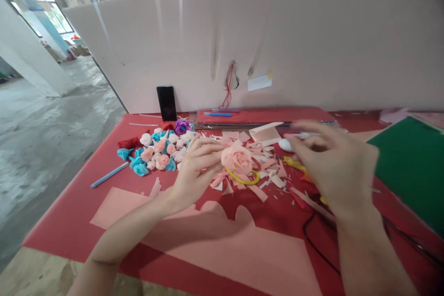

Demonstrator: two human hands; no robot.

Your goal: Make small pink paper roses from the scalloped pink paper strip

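A pale pink paper rose (237, 158) is held at its side by the fingertips of my left hand (198, 169), above a litter of paper scraps. My right hand (335, 166) is smeared by motion. Its thumb and forefinger curl together around a thin whitish thing (307, 135) that I cannot make out. Close to those fingertips is a small white rounded object (286, 144). Beneath the right hand lies a yellow tool (294, 163), partly hidden, near a black cord (321, 245). Yellow scissor handles (247, 181) show just below the rose.
Many finished paper flowers (161, 148) cluster at the left, beside a blue pen (109, 175). A phone (167, 102) leans against the white panel (294, 41). Pink paper sheets (236, 245) lie in front on the red table (65, 212). A green board (412, 166) is at right.
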